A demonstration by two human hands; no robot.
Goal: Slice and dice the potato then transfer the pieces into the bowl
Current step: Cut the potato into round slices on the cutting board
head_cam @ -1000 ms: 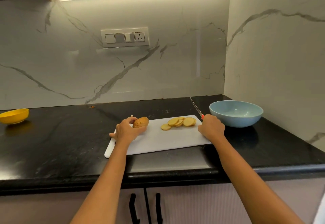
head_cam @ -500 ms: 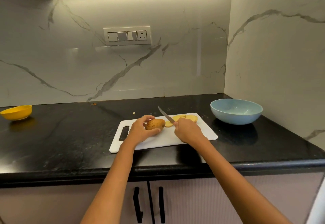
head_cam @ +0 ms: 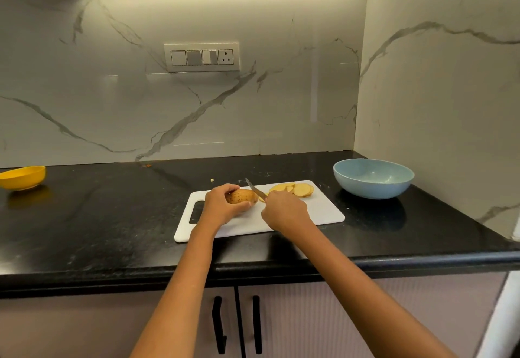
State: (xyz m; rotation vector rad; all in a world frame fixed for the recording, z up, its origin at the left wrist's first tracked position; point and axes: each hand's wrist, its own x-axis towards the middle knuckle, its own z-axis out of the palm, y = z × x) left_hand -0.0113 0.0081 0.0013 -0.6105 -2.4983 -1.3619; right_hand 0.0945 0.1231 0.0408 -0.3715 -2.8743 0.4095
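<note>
A brown potato [head_cam: 242, 196] lies on the white cutting board [head_cam: 320, 211]. My left hand [head_cam: 221, 206] grips it from the left, fingers curled over its top. My right hand [head_cam: 284, 211] holds a knife [head_cam: 254, 187] whose blade rests across the potato's right, cut end. Several round yellow potato slices [head_cam: 295, 189] lie overlapping at the board's far right. An empty light blue bowl [head_cam: 373, 178] stands to the right of the board. The knife's handle is hidden in my fist.
A yellow bowl [head_cam: 22, 177] sits at the far left of the black countertop [head_cam: 98, 217]. Marble walls close the back and right side. A small scrap [head_cam: 212, 180] lies behind the board. Cabinet doors with black handles [head_cam: 219, 325] are below the counter edge.
My right hand came left from the board's right end, bringing the knife blade onto the potato. My left hand kept its hold on the potato.
</note>
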